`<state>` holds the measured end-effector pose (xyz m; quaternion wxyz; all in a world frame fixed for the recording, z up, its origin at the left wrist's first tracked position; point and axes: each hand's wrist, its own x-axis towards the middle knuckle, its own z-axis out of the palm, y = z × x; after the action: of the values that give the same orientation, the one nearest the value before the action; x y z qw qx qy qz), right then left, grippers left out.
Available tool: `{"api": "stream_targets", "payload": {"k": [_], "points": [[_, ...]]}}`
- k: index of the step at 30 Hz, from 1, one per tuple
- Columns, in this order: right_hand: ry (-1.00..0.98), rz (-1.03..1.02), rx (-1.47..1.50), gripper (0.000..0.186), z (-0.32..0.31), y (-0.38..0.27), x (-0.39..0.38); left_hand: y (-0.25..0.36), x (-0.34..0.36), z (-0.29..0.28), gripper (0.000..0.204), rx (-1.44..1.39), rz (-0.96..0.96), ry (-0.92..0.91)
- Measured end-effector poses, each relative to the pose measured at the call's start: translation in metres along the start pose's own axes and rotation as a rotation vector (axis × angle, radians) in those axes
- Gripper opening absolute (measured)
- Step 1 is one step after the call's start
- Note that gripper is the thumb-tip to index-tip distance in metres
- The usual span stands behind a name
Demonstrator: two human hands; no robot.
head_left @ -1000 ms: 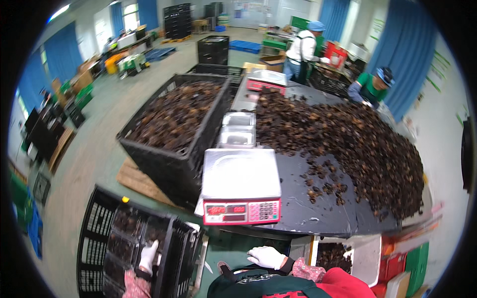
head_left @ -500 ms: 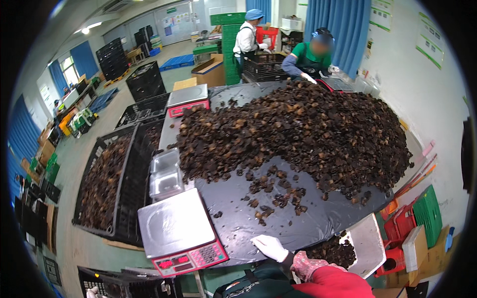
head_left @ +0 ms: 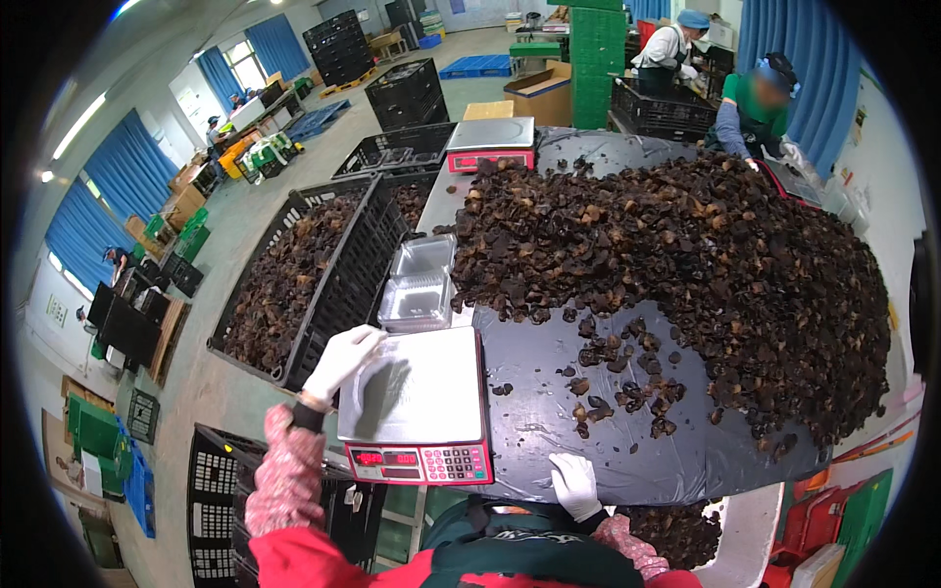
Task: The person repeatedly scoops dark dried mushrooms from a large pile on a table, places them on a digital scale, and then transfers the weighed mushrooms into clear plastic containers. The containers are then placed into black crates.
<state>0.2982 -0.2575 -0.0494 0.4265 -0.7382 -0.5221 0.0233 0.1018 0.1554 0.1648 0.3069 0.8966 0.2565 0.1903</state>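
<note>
The person's left hand (head_left: 343, 363), fingers extended, is at the far left corner of the scale (head_left: 421, 392), with clear plastic containers (head_left: 415, 302) just beyond the fingertips. The right hand (head_left: 576, 488), fingers parted, lies on the near edge of the black-covered table (head_left: 534, 431); the dark heap (head_left: 667, 235) spreads beyond.

Red digits (head_left: 370, 459) light the display (head_left: 400, 459) of the near scale (head_left: 421, 387); its keypad (head_left: 454, 464) bears small markings (head_left: 461, 469).
</note>
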Motion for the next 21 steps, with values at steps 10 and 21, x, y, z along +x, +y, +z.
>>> {"api": "stream_targets", "payload": {"k": [10, 21], "points": [[-0.177, 0.007, -0.382, 0.031, 0.007, 0.002, 0.002, -0.151, 0.106, 0.094, 0.022, 0.497, 0.067, -0.027], [-0.155, 0.122, -0.244, 0.035, 0.007, -0.001, -0.003, -0.175, 0.131, 0.102, 0.023, 0.502, 0.392, -0.195]]}}
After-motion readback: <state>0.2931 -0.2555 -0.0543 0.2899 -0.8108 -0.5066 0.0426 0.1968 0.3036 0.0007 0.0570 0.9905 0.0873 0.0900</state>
